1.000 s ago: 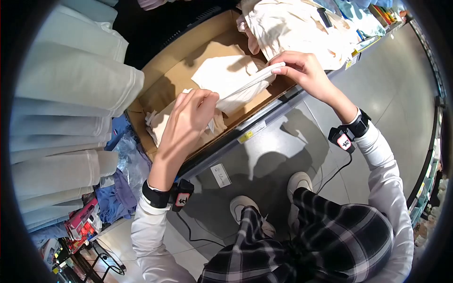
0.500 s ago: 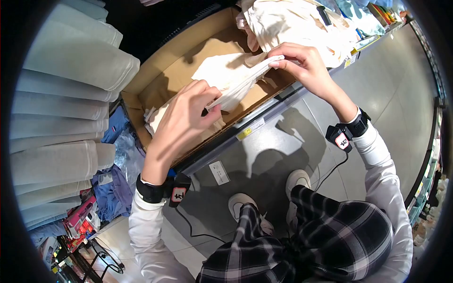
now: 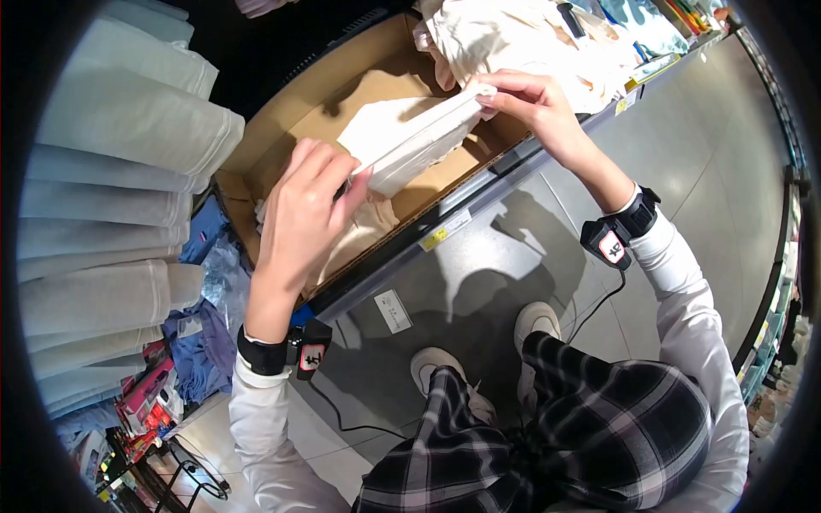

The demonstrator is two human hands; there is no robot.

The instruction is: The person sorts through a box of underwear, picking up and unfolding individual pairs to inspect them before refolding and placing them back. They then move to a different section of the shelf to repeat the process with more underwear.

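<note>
A cream-coloured cloth (image 3: 415, 141) is stretched between my two hands above an open cardboard box (image 3: 282, 128). My left hand (image 3: 308, 201) pinches its near-left corner, with the thumb and fingers pressed together. At the upper right end, my right hand (image 3: 534, 103) grips the other corner between thumb and fingers. The cloth's top edge runs straight from hand to hand and its lower part hangs over the box. More cream cloth (image 3: 359, 235) lies in the box below and beside my left hand.
Pale cloths (image 3: 128, 128) hang in layers on the left. A heap of cream fabric (image 3: 522, 38) lies beyond the box. Blue garments in plastic (image 3: 224, 274) sit left of it. A shelf edge with a yellow label (image 3: 434, 238) runs along the box front. A white card (image 3: 392, 311) lies below.
Both hands have moved a little left, and my right hand also slightly up. The cloth between them is pulled straighter and shows a flatter, wider face.
</note>
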